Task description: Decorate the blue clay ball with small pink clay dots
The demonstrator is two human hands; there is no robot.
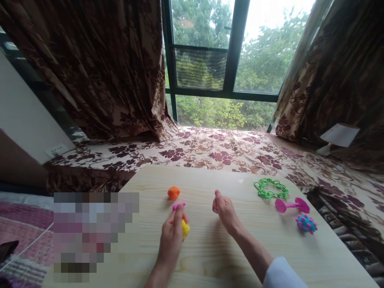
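Observation:
My left hand [173, 230] is closed around a small piece with a bright pink top [179, 207] and a lumpy yellow part [185, 229]. Its full shape is hidden by my fingers. To the right, my right hand [224, 210] is held in a fist with the thumb on top. A little of something pale shows at its fingers, too small to name. Just beyond my left hand, a rounded orange lump [173, 193] rests on the wooden table [198, 180].
On the table's right side lie a green looped ring [271, 189], a pink dumbbell shape [292, 205] and a blue lump studded with pink dots [306, 224]. Behind the table is a flower-patterned window ledge [222, 150] with a white lamp [339, 135]. A pixelated patch covers the lower left.

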